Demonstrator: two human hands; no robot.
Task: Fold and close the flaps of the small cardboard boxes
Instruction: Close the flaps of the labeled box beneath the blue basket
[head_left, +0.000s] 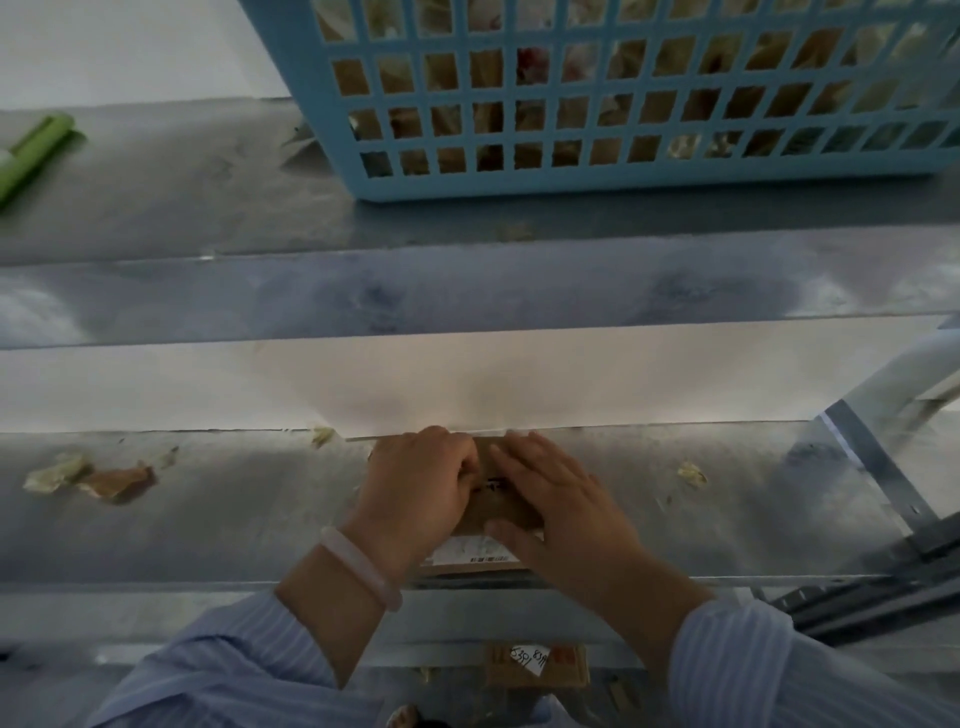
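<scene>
A small brown cardboard box (493, 512) with a white barcode label on its near side sits on the metal bench (208, 514) in front of me. My left hand (421, 483), a pale bangle on its wrist, covers the box's left part with fingers curled over the top. My right hand (556, 499) lies flat over the box's right part, fingers straight and pointing left, thumb along the near edge. Most of the box top is hidden under both hands.
A blue plastic lattice basket (597, 171) holding brown and pale packets stands on the upper shelf. A green object (31, 150) lies far left. Paper and tape scraps (93, 480) litter the bench. Another labelled cardboard box (537, 665) sits below the bench edge. Metal rails (883, 577) run at right.
</scene>
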